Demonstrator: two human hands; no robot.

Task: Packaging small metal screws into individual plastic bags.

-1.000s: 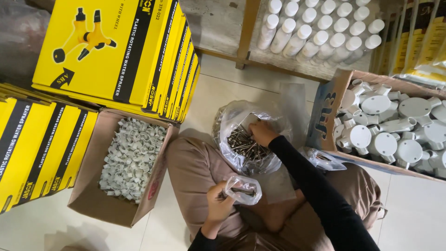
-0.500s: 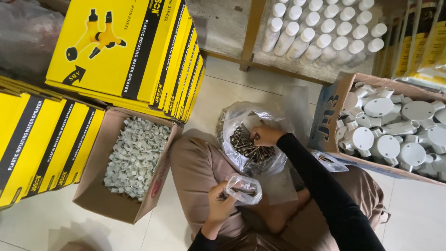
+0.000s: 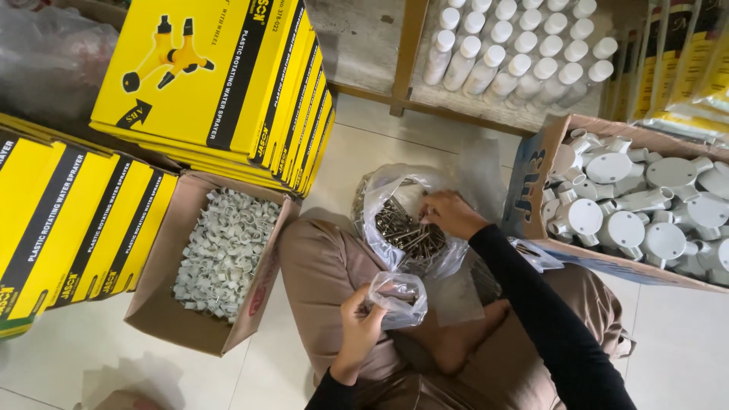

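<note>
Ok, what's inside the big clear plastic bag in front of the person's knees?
The big clear bag holds a pile of long metal screws. The right hand reaches in, covering some; the bottom is hidden.

Tiled floor [image 3: 364,152]: two cardboard boxes [image 3: 175,319] [image 3: 539,182] (open), yellow cartons [image 3: 68,228].

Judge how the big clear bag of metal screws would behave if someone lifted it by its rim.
The big clear bag looks thin and crinkled, so probably floppy. Packed with metal screws, it is likely heavy for its size. Pointed ends might pierce the film.
</note>
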